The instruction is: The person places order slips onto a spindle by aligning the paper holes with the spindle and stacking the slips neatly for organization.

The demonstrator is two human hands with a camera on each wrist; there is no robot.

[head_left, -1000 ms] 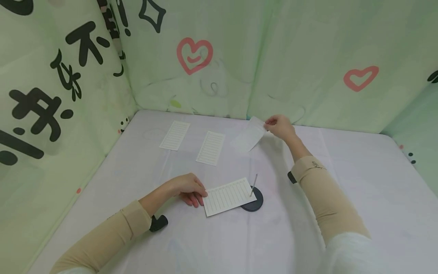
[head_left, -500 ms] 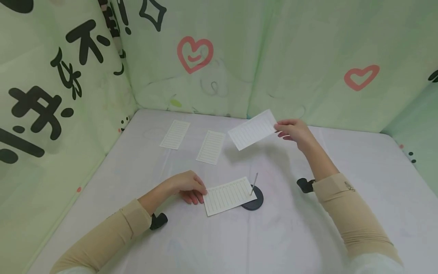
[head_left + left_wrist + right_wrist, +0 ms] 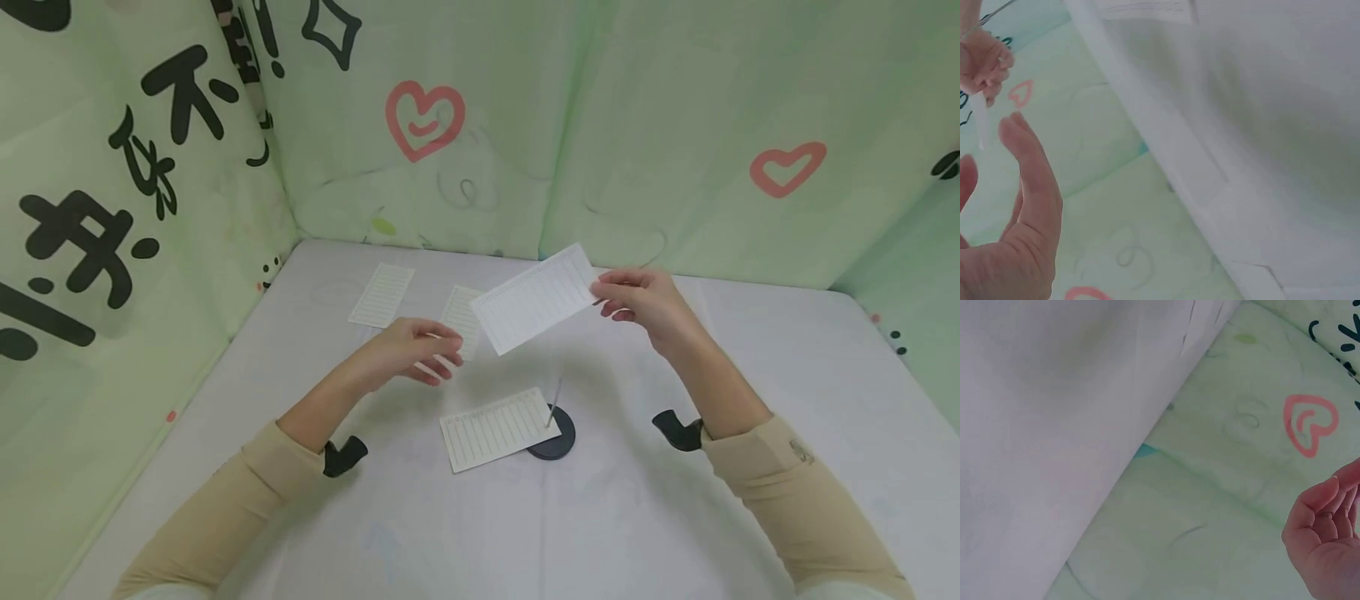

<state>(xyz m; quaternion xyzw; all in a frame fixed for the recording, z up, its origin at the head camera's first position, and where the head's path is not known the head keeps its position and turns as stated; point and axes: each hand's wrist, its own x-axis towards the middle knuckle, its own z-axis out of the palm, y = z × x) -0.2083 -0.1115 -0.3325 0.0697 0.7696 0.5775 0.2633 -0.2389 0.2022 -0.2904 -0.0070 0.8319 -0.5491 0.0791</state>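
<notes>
1. Half a second ago I had the left hand (image 3: 405,352) gripping the left end of the lower card (image 3: 491,432); now it is up off it, towards that card's 10 o'clock.
2. I see its fingers spread and gently bent, holding nothing, just beside the held card (image 3: 534,298), with a narrow gap between in the head view.
3. The right hand (image 3: 651,310), at the lower card's 2 o'clock, has brought the held card left and slightly down; thumb and fingers pinch its right end.
4. The held card is in the air, between 12 and 1 o'clock from the lower card. It is a white, flat rectangle with faint ruled lines, tilted so its right end sits higher.
5. The lower card has stayed put, ruled likewise, its right end over the black disc (image 3: 559,443) at 3 o'clock. A thin pin (image 3: 555,402) stands there; I can't tell whether it passes through.
6. On the surface (image 3: 480,533), the far card (image 3: 382,295) at 10 to 11 o'clock hasn't moved; the middle card (image 3: 461,310), at 11, is now partly hidden.
</notes>
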